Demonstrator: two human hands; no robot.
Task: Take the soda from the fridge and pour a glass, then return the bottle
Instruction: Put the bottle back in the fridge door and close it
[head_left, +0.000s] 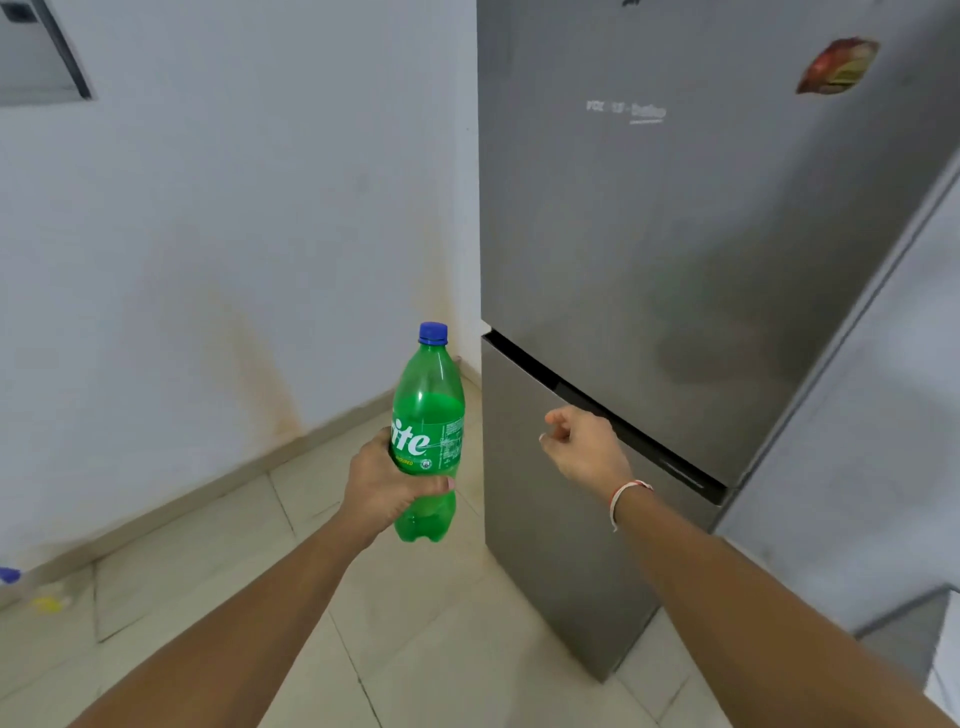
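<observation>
Left hand (384, 486) wraps a capped green soda bottle (428, 431), held upright beside the closed fridge (675, 234) | right hand (582, 447) loosely curled, empty, near the door seam, likely freed for the door.

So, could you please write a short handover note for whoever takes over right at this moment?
Left hand: grips the green soda bottle upright around its label; blue cap is on.
Right hand: holds nothing, fingers loosely curled, just in front of the handle gap between the doors of the fridge.
Fridge: both doors look closed.
Done: the bottle is out and in hand; the liquid stands below the neck. No glass is in view, so I cannot tell whether pouring is done.
Left: pour if not yet done, then open the fridge and return the bottle.
</observation>
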